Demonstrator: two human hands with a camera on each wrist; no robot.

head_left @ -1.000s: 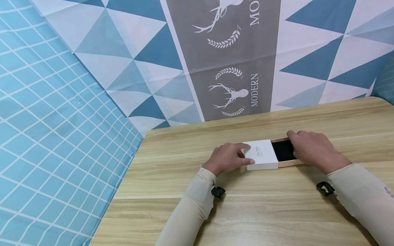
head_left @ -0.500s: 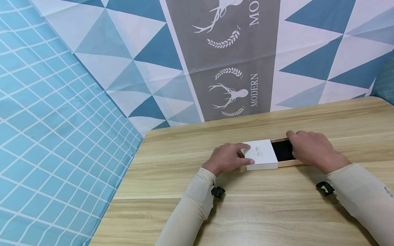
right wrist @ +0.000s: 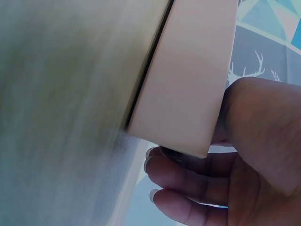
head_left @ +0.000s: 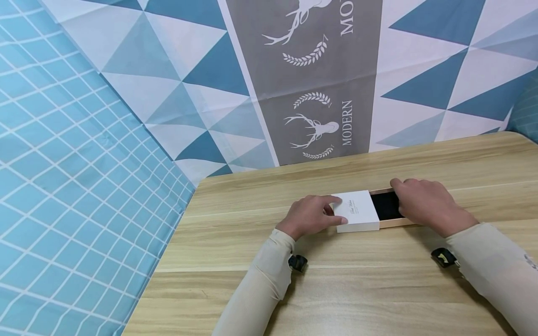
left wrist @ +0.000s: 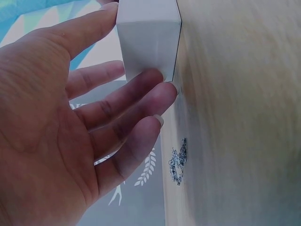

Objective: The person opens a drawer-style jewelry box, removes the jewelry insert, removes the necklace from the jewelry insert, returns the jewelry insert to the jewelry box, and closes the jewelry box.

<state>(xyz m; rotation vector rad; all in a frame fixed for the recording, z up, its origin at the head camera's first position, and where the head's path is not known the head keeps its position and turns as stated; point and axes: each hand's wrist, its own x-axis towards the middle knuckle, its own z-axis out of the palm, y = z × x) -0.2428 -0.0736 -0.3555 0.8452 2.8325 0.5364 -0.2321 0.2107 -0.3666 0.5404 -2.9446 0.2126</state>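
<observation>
A small drawer-style gift box lies on the wooden table, its white sleeve [head_left: 357,211] printed with fine lettering. From the sleeve's right end projects the pale pink-gold inner tray [right wrist: 183,80], which has a black lining [head_left: 385,206]. My left hand [head_left: 308,215] grips the sleeve's left end between thumb and fingers. In the left wrist view its other fingers lie along the white end wall. At the tray's far end my right hand [head_left: 430,205] holds on, fingers curled round the end and thumb at the back side. That hand covers the right part of the tray.
A small tangled silvery chain [left wrist: 178,162] lies on the wooden table [head_left: 357,289], near the left hand's fingertips in the left wrist view. Patterned cloth [head_left: 328,84] hangs behind the table, and a blue checked cloth [head_left: 84,186] borders its left side.
My right hand has crept very slightly left with the tray, and a little less black lining shows. My left hand keeps its place on the sleeve.
</observation>
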